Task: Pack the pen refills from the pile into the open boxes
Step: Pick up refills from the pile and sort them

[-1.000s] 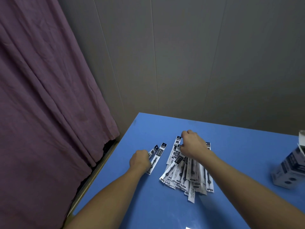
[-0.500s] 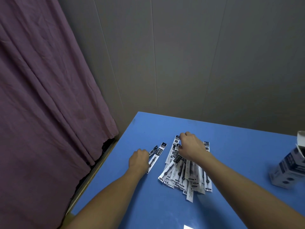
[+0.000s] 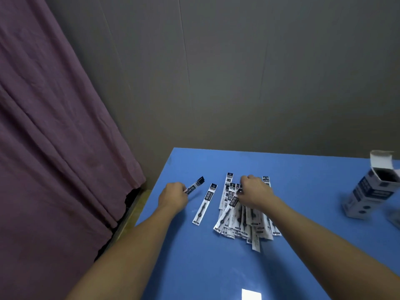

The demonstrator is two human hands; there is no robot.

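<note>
Lifted since half a second ago: the left hand has raised one packaged pen refill off the table, its dark header end now tilted up and away, where before it lay flat beside its neighbour. That neighbour, a single refill, stays flat on the blue table, alone between the two hands.

Left edge: purple curtain hanging past the table's side; grey wall behind.

Left hand: fingers curled, pinching the lower part of the lifted refill. Grip detail hidden by the back of the hand.

Centre: the pile of refills, fanned, header ends toward the wall, loose ends toward the person. Right hand rests on the far end of the pile, fingers bent down into the header cards. It looks to be picking at or pinching one, but the fingertips are out of sight, so I cannot tell whether it holds anything. It has hardly shifted between frames.

Far right: one open box, tilted, flap up, dark mouth showing; partly cut by the frame edge and somewhat blurred. Contents cannot be made out. It sits well apart from the pile.

Progress, as a judgement: early. Nearly all refills remain in the pile; one is in hand, one is set aside, none visibly boxed. Left to do: gather, carry across to the box, insert, repeat. Only one box is in view.
</note>
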